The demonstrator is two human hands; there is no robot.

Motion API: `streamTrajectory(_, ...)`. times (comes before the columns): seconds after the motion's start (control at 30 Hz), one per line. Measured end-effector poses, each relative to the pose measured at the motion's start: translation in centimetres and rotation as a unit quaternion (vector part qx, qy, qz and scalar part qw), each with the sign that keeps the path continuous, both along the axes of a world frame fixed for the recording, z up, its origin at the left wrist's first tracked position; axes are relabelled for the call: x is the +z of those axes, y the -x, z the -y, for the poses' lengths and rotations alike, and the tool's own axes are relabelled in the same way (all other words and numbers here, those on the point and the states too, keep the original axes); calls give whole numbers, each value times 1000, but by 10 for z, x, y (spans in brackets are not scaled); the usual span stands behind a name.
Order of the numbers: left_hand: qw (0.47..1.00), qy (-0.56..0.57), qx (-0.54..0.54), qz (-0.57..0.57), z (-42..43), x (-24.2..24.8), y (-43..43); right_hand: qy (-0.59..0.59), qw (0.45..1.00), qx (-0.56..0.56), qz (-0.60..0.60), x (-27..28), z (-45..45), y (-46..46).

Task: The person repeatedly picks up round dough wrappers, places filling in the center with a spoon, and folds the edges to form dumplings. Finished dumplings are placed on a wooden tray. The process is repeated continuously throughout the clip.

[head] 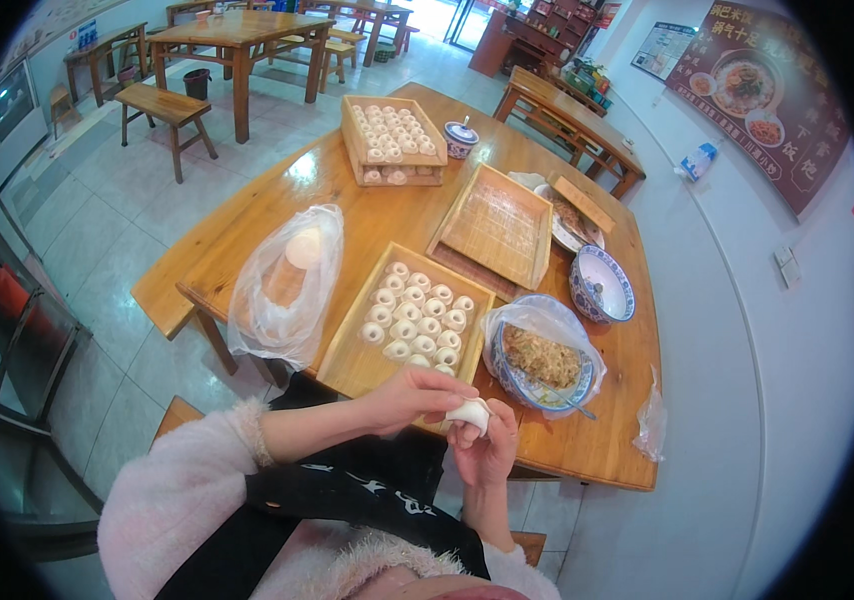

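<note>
Between my two hands is a folded white dumpling (470, 415). My left hand (427, 395) pinches its upper edge from the left, and my right hand (485, 444) holds it from below and from the right. Just beyond my hands, a wooden tray (352, 360) holds rows of ring-shaped dumplings (406, 329). To the right stands a blue-and-white bowl (503, 367) lined with a plastic bag, with minced filling (539, 358) and a metal spoon (581, 407) in it. A clear plastic bag (288, 289) with round pale wrappers (303, 247) lies left of the tray.
Farther back are stacked trays of dumplings (395, 135), a lidded jar (461, 139) and a bamboo-slatted tray (500, 225). A patterned bowl (601, 285) and a plate (568, 234) stand at the right. A crumpled plastic bag (650, 420) lies by the table's right edge, near the wall.
</note>
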State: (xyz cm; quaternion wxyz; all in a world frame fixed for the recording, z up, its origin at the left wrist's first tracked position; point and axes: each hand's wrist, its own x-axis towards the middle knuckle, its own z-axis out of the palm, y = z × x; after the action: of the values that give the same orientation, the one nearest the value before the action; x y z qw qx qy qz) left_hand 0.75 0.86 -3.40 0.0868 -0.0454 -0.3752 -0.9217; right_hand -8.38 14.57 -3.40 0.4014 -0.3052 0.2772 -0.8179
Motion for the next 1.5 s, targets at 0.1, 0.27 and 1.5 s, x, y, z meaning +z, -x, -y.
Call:
streamTrajectory(0.1, 999, -16, -22, 22, 2, -1, -1, 28, 999, 40, 5, -1, 1, 1)
streamTrajectory(0.27, 999, -22, -46, 2, 7, -6, 1, 64, 991, 69, 96, -2, 4, -3)
streamTrajectory(1.5, 978, 72, 198, 3, -6, 11, -6, -28, 996, -40, 74, 1, 28, -24)
